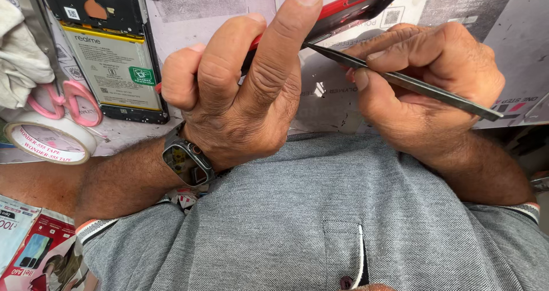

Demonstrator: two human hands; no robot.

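**K:** Count on the bench, left to right?

**R:** One white cloth (20, 56) at the far left edge. One pair of pink-handled scissors (68, 102) just under it. One roll of white tape (48, 139), lying flat, touching the scissor handles. Printed packets (31, 245) in the bottom-left corner, two or three, overlapping, can't split them cleanly.

**K:** Phones?

**R:** Two. One opened phone (108, 45) lying flat with its back off and its battery showing, upper left, nobody touching it. One red phone (354, 5) held up above the bench, top centre.

**K:** Who's got the red one?

**R:** Left hand (240, 90), closed around it. Fingers wrapped over the near edge, one finger stretched up along the side. Most of the phone is hidden behind the hand. One dark watch (186, 159) on that wrist.

**K:** Right hand?

**R:** Right hand (423, 79) pinched shut on one thin metal tool (400, 80), flat and dark, held like a pen. Its tip sits at the red phone's edge, just beside the left hand's stretched finger. The back end sticks out past the hand to the right.

**K:** Under all that?

**R:** Printed paper sheets (503, 10) covering the bench. Grey shirt (343, 211) fills the lower part of the view.
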